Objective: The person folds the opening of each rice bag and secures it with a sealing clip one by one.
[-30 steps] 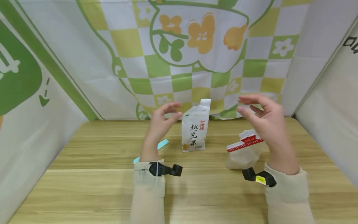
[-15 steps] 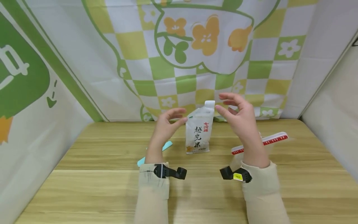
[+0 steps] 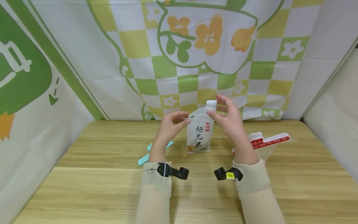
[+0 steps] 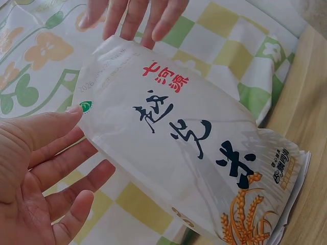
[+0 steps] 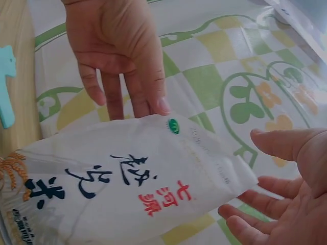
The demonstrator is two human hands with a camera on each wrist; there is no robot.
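A white rice bag (image 3: 199,133) with dark and red lettering stands upright on the table, its top slanting up to the right corner. At its upper left edge, my left hand (image 3: 169,126) pinches the bag, thumb in front by the green mark and fingers behind. Around the upper right corner, my right hand (image 3: 230,123) is spread, with its thumb apart from the bag in the right wrist view. Its fingers reach the corner's far side; whether they touch it I cannot tell.
A teal sealing clip (image 3: 144,160) lies partly behind my left forearm. Right of my right wrist, a red and white sealing clip (image 3: 269,142) sits on a clear bag (image 3: 264,152). A checked, flowered cloth (image 3: 184,84) hangs behind the wooden table (image 3: 112,193).
My right hand has moved left from above the red clip to the rice bag's upper right corner. The left hand has closed in on the left edge. The bag stays standing.
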